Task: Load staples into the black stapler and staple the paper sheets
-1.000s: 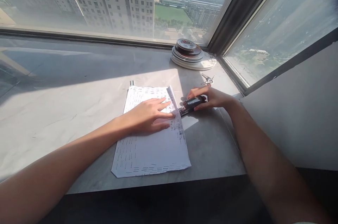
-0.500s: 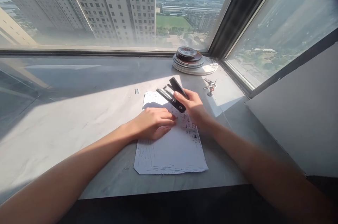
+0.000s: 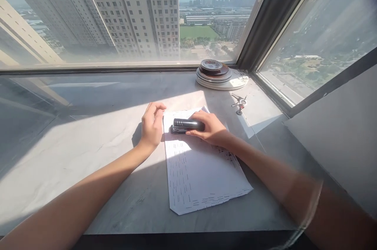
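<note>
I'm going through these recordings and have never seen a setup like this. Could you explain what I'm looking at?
There is no machine here: a person works with two bare hands. One camera, worn on the head, looks forward and down, so the forearms reach in from the bottom of the view.

The surface is a pale grey, marble-patterned ledge below large windows. On it lies white paper with short dark dashes. Farther back, near the window corner, are a stack of round plates and a small silver metal object.

The right hand grips a black, oblong stapler over the paper's upper part. The left hand is curled beside the paper's upper left edge; whether it holds anything small, I can't tell.
</note>
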`<action>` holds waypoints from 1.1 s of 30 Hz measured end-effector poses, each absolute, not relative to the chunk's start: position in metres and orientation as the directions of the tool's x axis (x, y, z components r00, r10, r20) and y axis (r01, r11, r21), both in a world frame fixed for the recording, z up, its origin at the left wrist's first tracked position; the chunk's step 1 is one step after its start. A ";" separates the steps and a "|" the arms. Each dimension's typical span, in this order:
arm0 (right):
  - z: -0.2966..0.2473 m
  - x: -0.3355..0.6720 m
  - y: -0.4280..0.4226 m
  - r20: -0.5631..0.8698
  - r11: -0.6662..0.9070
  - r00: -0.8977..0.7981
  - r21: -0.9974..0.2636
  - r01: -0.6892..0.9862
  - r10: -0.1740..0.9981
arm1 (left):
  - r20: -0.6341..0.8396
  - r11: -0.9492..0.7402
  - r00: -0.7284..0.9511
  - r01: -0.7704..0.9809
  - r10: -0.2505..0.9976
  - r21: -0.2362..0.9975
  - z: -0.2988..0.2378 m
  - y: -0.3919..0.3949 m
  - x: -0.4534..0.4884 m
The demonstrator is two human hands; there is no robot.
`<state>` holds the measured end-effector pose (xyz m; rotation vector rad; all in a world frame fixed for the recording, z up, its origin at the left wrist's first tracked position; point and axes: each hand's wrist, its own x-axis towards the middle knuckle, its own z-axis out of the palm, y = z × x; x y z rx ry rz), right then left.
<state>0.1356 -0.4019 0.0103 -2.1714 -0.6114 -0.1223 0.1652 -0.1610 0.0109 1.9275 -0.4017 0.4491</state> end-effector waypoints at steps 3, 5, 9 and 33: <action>0.015 0.135 -0.413 0.281 -0.534 0.867 -0.696 0.479 0.411 | 0.312 -0.326 0.932 -0.358 -0.185 0.875 0.003 -0.161 0.173; 0.015 0.136 -0.417 0.252 -0.548 0.870 -0.694 0.467 0.423 | 0.250 -0.392 0.937 -0.330 -0.243 0.859 -0.001 -0.161 0.176; 0.014 0.136 -0.418 0.176 -0.509 0.877 -0.757 0.411 0.447 | 0.246 -0.469 0.932 -0.349 -0.267 0.812 -0.004 -0.160 0.179; 0.020 0.147 -0.456 -0.156 -0.162 0.741 -0.985 -0.064 0.653 | 0.101 -0.053 0.970 -0.115 -0.222 0.992 -0.005 -0.163 0.181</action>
